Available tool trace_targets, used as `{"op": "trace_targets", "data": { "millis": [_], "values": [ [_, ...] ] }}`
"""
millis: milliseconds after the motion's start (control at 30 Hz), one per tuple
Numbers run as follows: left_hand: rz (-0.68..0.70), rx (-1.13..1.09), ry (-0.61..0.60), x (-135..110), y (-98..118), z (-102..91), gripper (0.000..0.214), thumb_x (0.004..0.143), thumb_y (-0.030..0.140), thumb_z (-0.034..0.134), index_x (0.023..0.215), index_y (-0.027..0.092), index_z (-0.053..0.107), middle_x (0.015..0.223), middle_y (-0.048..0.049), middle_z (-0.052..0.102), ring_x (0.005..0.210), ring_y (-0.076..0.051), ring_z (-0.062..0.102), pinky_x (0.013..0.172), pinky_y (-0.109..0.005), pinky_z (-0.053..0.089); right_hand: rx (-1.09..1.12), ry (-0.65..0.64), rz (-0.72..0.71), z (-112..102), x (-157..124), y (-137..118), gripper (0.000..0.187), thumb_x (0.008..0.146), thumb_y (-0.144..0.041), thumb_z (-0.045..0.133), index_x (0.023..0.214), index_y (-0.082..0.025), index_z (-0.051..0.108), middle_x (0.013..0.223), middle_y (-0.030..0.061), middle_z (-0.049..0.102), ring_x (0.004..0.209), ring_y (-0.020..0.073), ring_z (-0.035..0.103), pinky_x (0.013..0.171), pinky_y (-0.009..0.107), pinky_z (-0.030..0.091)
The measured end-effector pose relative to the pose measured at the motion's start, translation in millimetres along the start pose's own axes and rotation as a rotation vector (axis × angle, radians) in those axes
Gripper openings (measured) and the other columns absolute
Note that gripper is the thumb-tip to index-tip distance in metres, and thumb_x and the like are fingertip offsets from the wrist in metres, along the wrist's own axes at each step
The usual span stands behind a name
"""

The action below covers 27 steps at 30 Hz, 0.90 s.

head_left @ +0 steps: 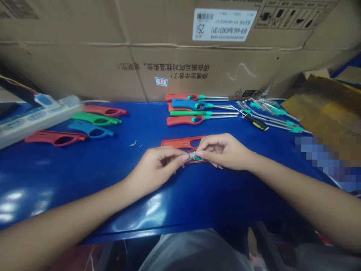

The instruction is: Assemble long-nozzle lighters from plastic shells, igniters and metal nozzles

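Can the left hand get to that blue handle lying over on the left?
Probably yes. Only blue table and tiny metal bits lie between the left hand and the blue handle, but it and the right hand are pinching a small part.

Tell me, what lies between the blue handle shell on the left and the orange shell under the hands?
In the head view, only a few tiny metal pieces lie on the blue table, left of the orange shell.

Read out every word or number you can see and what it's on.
"25": upside down, white label on the cardboard box.
"33": small sticker on the box.
Chinese line, upside down on the box: too blurred.
Label's other print: too small.
The handling symbols: no words.
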<state>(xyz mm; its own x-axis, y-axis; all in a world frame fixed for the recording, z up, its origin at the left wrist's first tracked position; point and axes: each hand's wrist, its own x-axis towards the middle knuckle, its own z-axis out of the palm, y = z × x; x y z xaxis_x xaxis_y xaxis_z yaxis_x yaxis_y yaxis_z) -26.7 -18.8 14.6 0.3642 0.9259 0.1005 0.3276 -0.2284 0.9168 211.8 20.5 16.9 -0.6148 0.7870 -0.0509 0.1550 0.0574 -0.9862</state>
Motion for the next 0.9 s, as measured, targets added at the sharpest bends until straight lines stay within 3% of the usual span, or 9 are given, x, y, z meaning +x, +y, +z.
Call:
{"op": "trace_targets", "data": {
  "millis": [667, 900],
  "values": [
    [0.02, -0.009, 0.054, -0.5, 1.9, 5.7, 0.024, 0.094, 0.03, 0.066, 0.076, 0.016, 0.075, 0.067, -0.0001, 0.071, 0.052, -0.009, 0.057, 0.054, -0.019, 0.047, -0.003, 0.016, -0.014, 5.0, 0.2, -0.5, 0.029, 0.085, -0.042, 0.079, 0.084, -0.014, 0.07, 0.072, 0.0008, 0.067, 0.049, 0.0059, 0.054, 0.046, 0.02, 0.045],
    [0.016, -0.062, 0.063, 0.2, 4.5, 5.2, 0.018, 0.092, 0.03, 0.069, 0.084, 0.016, 0.078, 0.072, -0.0013, 0.075, 0.053, -0.009, 0.058, 0.054, -0.019, 0.049, 0.031, 0.0, 0.013, 3.6, 1.8, -3.8, 0.031, 0.087, -0.045, 0.076, 0.087, -0.014, 0.068, 0.054, -0.0054, 0.057, 0.043, 0.0066, 0.05, 0.041, 0.019, 0.042]
  ]
}}
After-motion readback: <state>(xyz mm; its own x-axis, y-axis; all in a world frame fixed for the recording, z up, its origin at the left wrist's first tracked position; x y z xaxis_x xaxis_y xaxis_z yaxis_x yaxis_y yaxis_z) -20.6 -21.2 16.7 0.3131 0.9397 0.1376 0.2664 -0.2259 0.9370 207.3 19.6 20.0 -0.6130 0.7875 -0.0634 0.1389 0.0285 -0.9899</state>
